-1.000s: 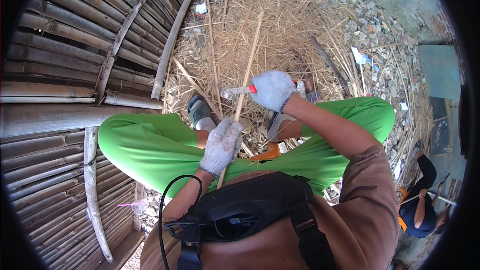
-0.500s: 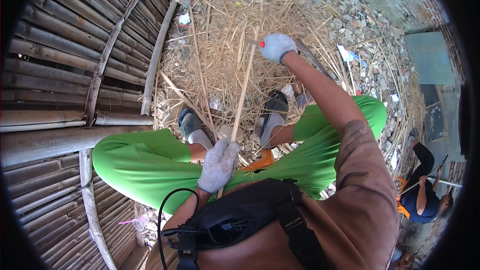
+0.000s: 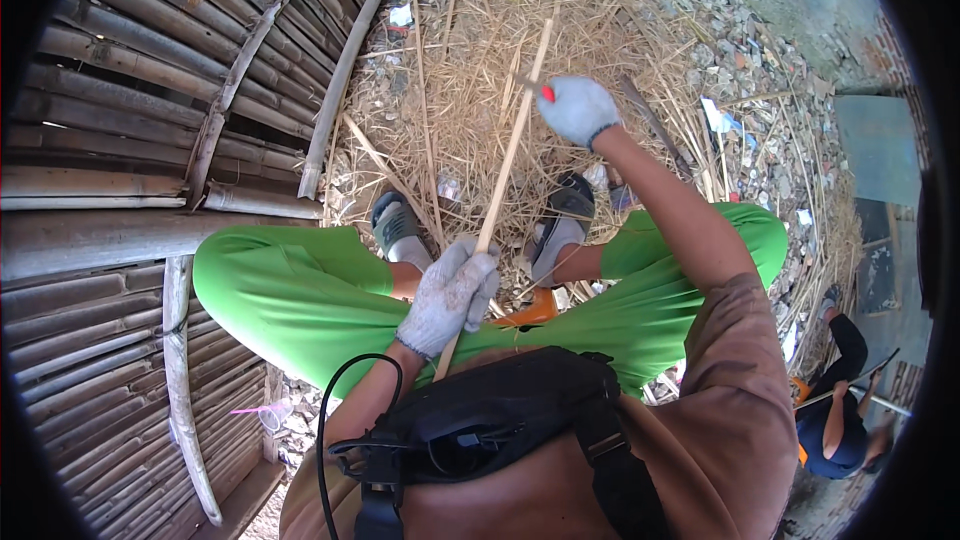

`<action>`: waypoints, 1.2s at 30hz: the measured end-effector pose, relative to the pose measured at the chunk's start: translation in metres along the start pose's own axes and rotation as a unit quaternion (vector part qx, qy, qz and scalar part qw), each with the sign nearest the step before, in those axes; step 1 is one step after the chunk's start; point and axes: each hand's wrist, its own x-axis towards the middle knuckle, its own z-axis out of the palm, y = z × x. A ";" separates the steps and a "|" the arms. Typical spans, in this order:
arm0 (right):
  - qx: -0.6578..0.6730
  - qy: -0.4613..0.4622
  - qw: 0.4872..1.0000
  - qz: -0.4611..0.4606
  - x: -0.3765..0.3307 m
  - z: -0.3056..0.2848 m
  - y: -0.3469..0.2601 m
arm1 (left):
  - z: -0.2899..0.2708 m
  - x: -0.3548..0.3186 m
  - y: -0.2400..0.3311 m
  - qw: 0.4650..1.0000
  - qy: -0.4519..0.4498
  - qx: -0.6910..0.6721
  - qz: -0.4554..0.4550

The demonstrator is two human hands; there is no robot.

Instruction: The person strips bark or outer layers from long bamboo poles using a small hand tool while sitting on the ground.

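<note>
A long thin bamboo strip (image 3: 512, 145) runs from my lap up and away over the straw-covered ground. My left hand (image 3: 450, 295), in a grey work glove, grips the strip low down above my green trousers (image 3: 290, 290). With the arm stretched out, my gloved right hand (image 3: 578, 108) is closed around a small knife with a red handle (image 3: 546, 93), held against the strip far up its length. My feet in grey sandals (image 3: 395, 225) rest on the straw below.
A wall of bamboo poles (image 3: 130, 140) fills the left side. Dry shavings and straw (image 3: 470, 70) cover the ground ahead, with rubble and litter to the right. Another person (image 3: 845, 410) crouches at the lower right. A black pouch (image 3: 480, 430) hangs on my chest.
My right hand has slid with the knife up along the bamboo strip, away from my body, as the arm extended. My left hand kept its grip near my lap.
</note>
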 end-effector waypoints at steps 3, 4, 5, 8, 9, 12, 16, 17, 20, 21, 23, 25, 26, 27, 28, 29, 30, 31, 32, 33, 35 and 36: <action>-0.039 -0.028 0.997 -0.058 -0.040 0.024 -0.028 | -0.003 0.002 -0.006 0.999 0.028 -0.042 -0.006; -0.030 -0.042 0.995 -0.081 -0.059 0.024 -0.044 | -0.005 0.002 -0.006 0.998 0.035 -0.044 -0.005; -0.025 -0.038 0.993 -0.107 -0.077 0.030 -0.056 | -0.005 0.002 -0.007 0.998 0.041 -0.046 -0.005; 0.001 -0.063 0.981 -0.182 -0.134 0.036 -0.087 | -0.007 0.003 -0.014 0.997 0.049 -0.067 0.004; 0.007 -0.046 0.981 -0.188 -0.147 0.042 -0.091 | -0.008 0.004 -0.015 0.996 0.054 -0.067 0.009; 0.000 -0.017 0.983 -0.183 -0.148 0.047 -0.087 | -0.006 0.003 -0.017 0.996 0.049 -0.070 0.016; -0.022 0.010 0.984 -0.177 -0.135 0.042 -0.084 | -0.010 0.003 -0.015 0.998 0.038 -0.048 0.035; -0.022 0.015 0.984 -0.174 -0.132 0.039 -0.085 | -0.010 0.002 -0.014 0.998 0.054 -0.021 0.040; -0.030 0.014 0.984 -0.172 -0.124 0.037 -0.085 | -0.005 0.001 -0.005 0.997 0.067 -0.028 0.031; -0.030 0.012 0.985 -0.170 -0.120 0.037 -0.085 | -0.005 0.000 -0.003 0.997 0.072 -0.030 0.024; -0.054 0.006 0.990 -0.133 -0.104 0.031 -0.083 | -0.005 -0.001 -0.001 0.997 0.064 -0.032 0.019; -0.044 0.018 0.993 -0.112 -0.081 0.023 -0.070 | -0.005 -0.002 -0.002 0.998 0.055 -0.032 0.014; -0.034 0.031 0.995 -0.092 -0.068 0.020 -0.063 | -0.005 -0.004 -0.005 0.998 0.054 -0.009 0.013; -0.034 0.032 0.995 -0.085 -0.055 0.019 -0.056 | -0.004 -0.006 -0.006 0.999 0.051 0.015 0.012; -0.041 0.042 0.995 -0.083 -0.043 0.017 -0.047 | -0.003 -0.007 -0.005 0.999 0.042 0.017 0.011; -0.049 0.051 0.994 -0.080 -0.031 0.015 -0.038 | -0.002 -0.008 -0.002 0.999 0.044 0.031 0.011; -0.051 0.053 0.995 -0.074 -0.018 0.010 -0.031 | 0.000 -0.010 0.000 0.998 0.047 0.044 0.012; -0.050 0.035 0.997 -0.052 -0.003 0.005 -0.024 | 0.001 -0.011 0.004 0.998 0.048 0.048 0.009; -0.049 0.017 0.998 -0.029 0.013 -0.003 -0.018 | 0.002 -0.011 0.002 0.998 0.043 0.049 0.011; -0.050 0.004 0.998 -0.023 0.032 -0.002 -0.002 | 0.002 -0.010 0.001 0.998 0.042 0.045 -0.001; -0.062 0.015 0.998 -0.007 0.062 0.003 0.023 | 0.001 -0.010 -0.004 0.998 0.036 0.044 -0.007; -0.074 0.019 0.997 0.002 0.077 -0.002 0.031 | 0.001 -0.011 -0.003 0.998 0.035 0.047 -0.002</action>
